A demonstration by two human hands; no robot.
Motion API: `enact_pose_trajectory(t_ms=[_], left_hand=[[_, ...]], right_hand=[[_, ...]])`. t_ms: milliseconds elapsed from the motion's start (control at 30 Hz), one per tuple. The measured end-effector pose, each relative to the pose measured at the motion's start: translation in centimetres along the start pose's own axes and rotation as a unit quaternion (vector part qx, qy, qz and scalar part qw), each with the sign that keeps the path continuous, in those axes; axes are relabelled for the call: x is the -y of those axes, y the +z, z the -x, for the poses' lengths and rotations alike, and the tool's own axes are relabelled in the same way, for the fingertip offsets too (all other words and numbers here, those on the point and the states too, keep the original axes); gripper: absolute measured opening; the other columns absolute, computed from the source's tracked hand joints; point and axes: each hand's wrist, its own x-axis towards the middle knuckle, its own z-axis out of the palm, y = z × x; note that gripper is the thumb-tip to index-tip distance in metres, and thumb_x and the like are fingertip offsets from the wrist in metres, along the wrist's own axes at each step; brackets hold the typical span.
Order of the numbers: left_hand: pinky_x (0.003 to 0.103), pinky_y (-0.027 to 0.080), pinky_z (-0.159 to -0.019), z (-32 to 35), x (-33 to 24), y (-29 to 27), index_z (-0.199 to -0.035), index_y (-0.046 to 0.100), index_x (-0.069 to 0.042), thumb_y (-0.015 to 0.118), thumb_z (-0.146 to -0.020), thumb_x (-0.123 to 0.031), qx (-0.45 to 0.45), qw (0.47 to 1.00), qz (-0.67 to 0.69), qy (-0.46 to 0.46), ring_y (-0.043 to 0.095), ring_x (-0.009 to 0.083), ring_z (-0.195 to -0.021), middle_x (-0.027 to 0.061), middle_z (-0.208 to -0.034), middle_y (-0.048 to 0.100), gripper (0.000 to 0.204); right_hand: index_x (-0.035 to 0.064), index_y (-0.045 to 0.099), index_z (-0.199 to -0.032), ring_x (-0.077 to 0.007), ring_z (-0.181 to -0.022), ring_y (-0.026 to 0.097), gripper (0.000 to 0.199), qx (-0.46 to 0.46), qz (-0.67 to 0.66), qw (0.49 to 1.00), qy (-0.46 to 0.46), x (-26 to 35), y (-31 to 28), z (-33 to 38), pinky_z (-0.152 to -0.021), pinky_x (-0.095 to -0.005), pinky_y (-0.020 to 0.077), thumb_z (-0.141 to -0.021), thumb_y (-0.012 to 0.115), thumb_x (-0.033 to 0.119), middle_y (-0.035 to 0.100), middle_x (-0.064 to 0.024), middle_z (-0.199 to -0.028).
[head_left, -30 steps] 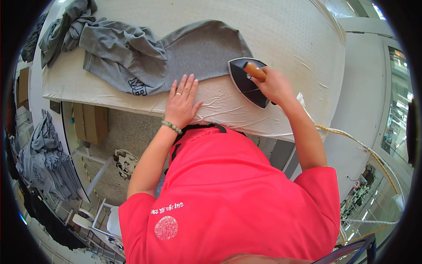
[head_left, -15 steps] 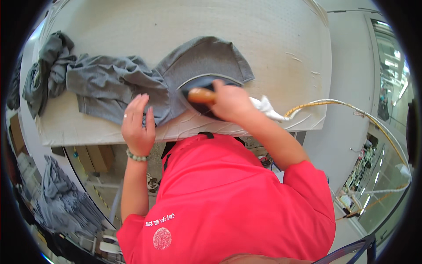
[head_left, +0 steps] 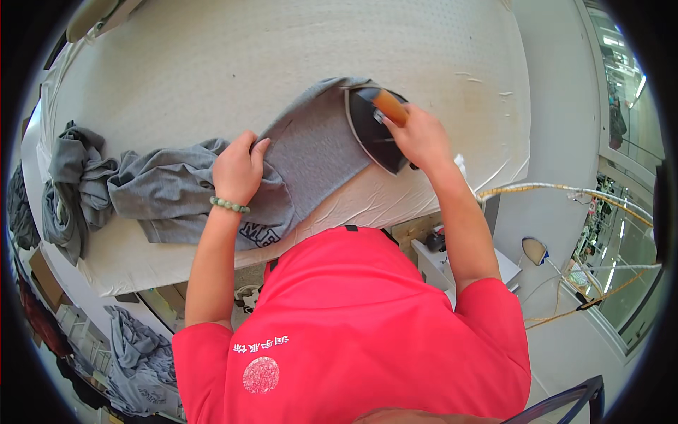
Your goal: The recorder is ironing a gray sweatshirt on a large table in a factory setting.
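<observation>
A grey garment (head_left: 321,141) lies on the pale padded ironing table (head_left: 212,78), smooth at its right part and rumpled at its left. Dark printing shows near its front edge. My right hand (head_left: 422,138) is closed round the orange-brown handle of a dark iron (head_left: 374,134), which rests over the garment's right end. The iron's sole is hidden against the cloth. My left hand (head_left: 239,168) grips the garment's fabric at the middle, thumb and fingers pinched together, with a beaded bracelet on the wrist.
More crumpled grey cloth (head_left: 74,184) lies at the table's left end. A white and yellow hose (head_left: 530,188) runs off to the right. Grey garments (head_left: 141,353) are piled at the lower left, below the table. A white cabinet (head_left: 438,265) stands under the table's front edge.
The iron has moved right and away from me, toward the garment's right end. My left hand, laid flat before, now pinches the cloth farther from the front edge. The view has shifted.
</observation>
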Motion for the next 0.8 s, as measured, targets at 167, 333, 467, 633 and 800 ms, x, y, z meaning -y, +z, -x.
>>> enact_pose_trajectory(t_ms=[167, 333, 467, 633, 800], left_hand=[[0.045, 0.052, -0.068, 0.0, 0.8, 0.4, -0.101, 0.067, -0.005, 0.066, -0.101, -0.03, -0.024, 0.997, 0.064, -0.022, 0.068, 0.0396, -0.08, 0.019, -0.084, 0.069, 0.025], [0.044, 0.052, -0.069, 0.1, 1.5, 0.4, -0.1, 0.068, -0.005, 0.065, -0.102, -0.027, -0.028, 0.996, 0.084, -0.03, 0.068, 0.0384, -0.079, 0.0184, -0.084, 0.069, 0.023], [0.044, 0.052, -0.069, 1.0, 1.2, 0.3, -0.1, 0.068, -0.005, 0.065, -0.101, -0.026, -0.051, 0.995, 0.079, -0.035, 0.068, 0.0372, -0.079, 0.0175, -0.085, 0.069, 0.021], [0.045, 0.052, -0.069, 1.6, -1.0, 0.4, -0.098, 0.066, -0.007, 0.073, -0.092, -0.016, -0.205, 0.976, 0.008, 0.071, 0.068, 0.0353, -0.081, 0.0137, -0.089, 0.069, 0.012], [0.046, 0.051, -0.067, 3.9, -7.0, 4.5, -0.088, 0.059, -0.008, 0.08, -0.082, -0.01, -0.114, 0.972, 0.055, 0.197, 0.066, 0.0341, -0.079, 0.0104, -0.088, 0.065, 0.022]], right_hand=[[0.0029, 0.061, -0.111, -0.0393, -0.079, 0.075, 0.033, 0.132, 0.102, 0.962, -0.215, 8.5, 1.3, 0.9, -0.072, -0.0502, 0.0586, -0.091, 0.071, 0.027, 0.074, -0.0216, -0.086], [0.0001, 0.059, -0.113, -0.0382, -0.088, 0.076, 0.037, 0.268, 0.132, 0.894, -0.334, 12.4, 2.1, 2.9, -0.078, -0.0496, 0.0604, -0.091, 0.071, 0.028, 0.076, -0.0218, -0.091], [0.0024, 0.06, -0.111, -0.0422, -0.089, 0.074, 0.034, 0.112, 0.109, 0.973, -0.168, 9.8, 0.8, -0.6, -0.077, -0.0524, 0.0587, -0.091, 0.071, 0.027, 0.075, -0.024, -0.092], [0.0079, 0.069, -0.118, -0.0438, -0.1, 0.07, 0.036, 0.005, 0.064, 0.998, -0.008, -3.7, -2.4, -2.0, -0.084, -0.0509, 0.0564, -0.094, 0.072, 0.034, 0.074, -0.0222, -0.102], [0.0111, 0.072, -0.115, -0.0426, -0.102, 0.07, 0.032, -0.056, 0.011, 0.998, 0.011, -17.2, -3.5, -0.5, -0.086, -0.0512, 0.0557, -0.094, 0.069, 0.036, 0.074, -0.0202, -0.105]])
